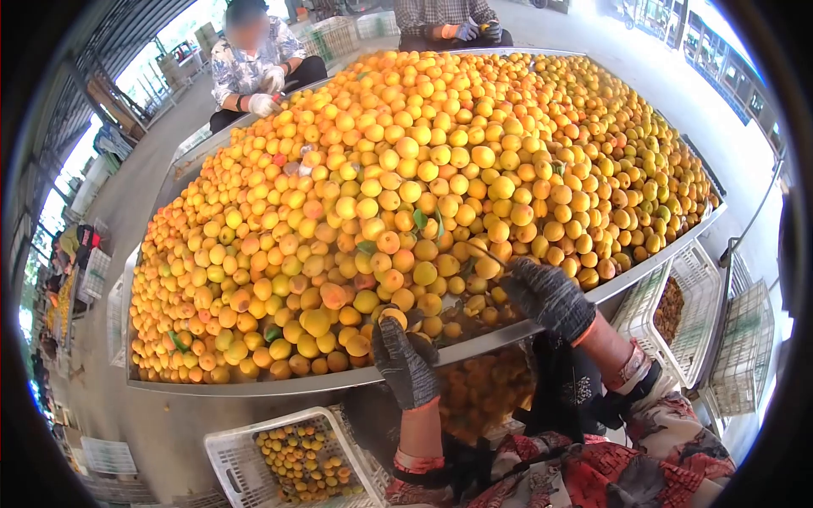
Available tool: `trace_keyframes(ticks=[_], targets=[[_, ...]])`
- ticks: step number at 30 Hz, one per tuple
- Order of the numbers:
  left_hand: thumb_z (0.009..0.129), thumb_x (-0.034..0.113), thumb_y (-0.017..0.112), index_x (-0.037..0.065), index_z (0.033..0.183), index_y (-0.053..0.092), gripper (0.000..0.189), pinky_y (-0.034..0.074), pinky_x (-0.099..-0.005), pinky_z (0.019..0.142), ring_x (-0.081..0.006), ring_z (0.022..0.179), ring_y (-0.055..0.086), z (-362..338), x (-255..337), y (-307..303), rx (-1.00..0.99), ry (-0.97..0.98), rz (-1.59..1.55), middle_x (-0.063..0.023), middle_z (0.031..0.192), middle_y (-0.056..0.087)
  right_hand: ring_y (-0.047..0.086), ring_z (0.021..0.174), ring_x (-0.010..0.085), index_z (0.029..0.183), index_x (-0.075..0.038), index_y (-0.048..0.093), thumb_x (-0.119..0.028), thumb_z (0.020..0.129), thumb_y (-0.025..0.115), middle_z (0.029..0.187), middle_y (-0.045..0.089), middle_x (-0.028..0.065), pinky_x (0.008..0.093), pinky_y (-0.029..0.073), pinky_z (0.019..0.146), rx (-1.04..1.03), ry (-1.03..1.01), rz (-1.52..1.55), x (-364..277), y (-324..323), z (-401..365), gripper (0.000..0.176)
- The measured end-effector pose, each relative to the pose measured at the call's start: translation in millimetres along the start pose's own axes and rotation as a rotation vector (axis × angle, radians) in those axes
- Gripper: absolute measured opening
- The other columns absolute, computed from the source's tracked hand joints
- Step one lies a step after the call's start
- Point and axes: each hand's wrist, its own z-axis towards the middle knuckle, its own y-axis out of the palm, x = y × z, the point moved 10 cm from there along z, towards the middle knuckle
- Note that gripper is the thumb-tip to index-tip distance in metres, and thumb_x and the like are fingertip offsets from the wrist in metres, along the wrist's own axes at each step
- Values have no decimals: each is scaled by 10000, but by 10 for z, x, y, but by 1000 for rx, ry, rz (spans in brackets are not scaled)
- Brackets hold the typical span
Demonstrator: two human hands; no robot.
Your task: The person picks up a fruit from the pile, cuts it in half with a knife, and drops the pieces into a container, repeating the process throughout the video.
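My left hand (404,360), in a dark grey knit glove, is closed around an apricot (394,317) at the near edge of a big heap of apricots (356,203). The fruit's orange top shows above the fingers. To the right, my right hand (550,300) wears a matching glove and reaches over the metal rim, its fingers curled. From its fingertips a thin, dark, stick-like thing (487,254) points left over the fruit; I cannot tell its kind. Between my hands a patch of the table surface shows among the apricots. A few green leaves (421,219) lie in the heap.
The metal table rim (491,342) runs close in front of me. A white crate (237,461) with apricots stands below left, and another crate (699,309) with brown bits stands at right. Two people (254,63) sit across the table, their gloved hands by the far edge.
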Motion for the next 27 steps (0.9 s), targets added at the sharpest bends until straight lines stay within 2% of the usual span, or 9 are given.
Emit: trace_keyframes(ticks=[4,6,7,12,14,18,20,24,27], targets=[[917,325,509,34,1125,497,358,321,-224,357,-87,394,427,1,16,32,-24,42,7,-21,618,524,615,796,309,999,-44,615,-156,780,658,903,626,126,372,501,698,-88,81,-434,286,-220,236,250],[914,300,519,26,1120,494,344,325,-221,362,-87,397,427,-19,-3,50,-35,25,32,-37,679,567,612,852,316,1026,-53,611,-183,801,632,980,616,137,385,500,737,123,-307,-342,-220,-315,426,261],[914,300,519,26,1120,494,344,325,-221,362,-87,397,427,-41,37,57,-33,26,35,-37,679,567,597,926,325,1074,-55,586,-173,812,611,1069,590,155,401,490,783,111,-120,-115,-48,-210,656,288],[923,263,511,-8,1130,502,341,440,-218,625,-106,740,550,53,-135,-9,-75,47,5,-69,934,600,558,1017,349,1179,-36,510,-301,851,555,1145,549,201,386,456,860,-36,17,-231,61,749,1383,425],[925,256,507,-14,1129,509,338,434,-223,686,-109,808,537,65,-129,-26,-76,47,17,-63,958,591,566,1013,335,1230,-75,473,-379,838,541,1177,531,203,400,436,882,-125,317,-243,300,913,1455,501],[928,243,503,-18,1117,527,324,428,-234,753,-112,858,521,59,-110,-3,-78,52,1,-50,986,578,576,984,338,1181,-62,515,-366,827,559,1160,536,209,396,458,850,-107,176,-141,625,1014,1597,469],[928,246,507,-14,1123,527,326,429,-233,755,-113,855,523,85,-140,-32,-84,55,-2,-49,986,578,577,980,327,1121,-76,565,-333,810,586,1149,545,197,387,471,831,-267,398,449,1008,1172,1585,404],[924,263,520,-2,1148,521,346,432,-236,766,-116,869,535,17,-113,-7,-60,22,22,-49,994,581,546,1060,309,1175,-131,553,-264,830,565,1247,496,174,383,458,863,19,-7,-159,632,30,1596,369],[922,275,525,1,1169,513,368,439,-242,772,-121,889,545,-25,-69,86,-122,-25,-44,-51,1004,584,504,1132,310,1284,-150,462,-251,854,522,1362,390,164,397,427,918,-253,145,-588,689,255,1725,446]])
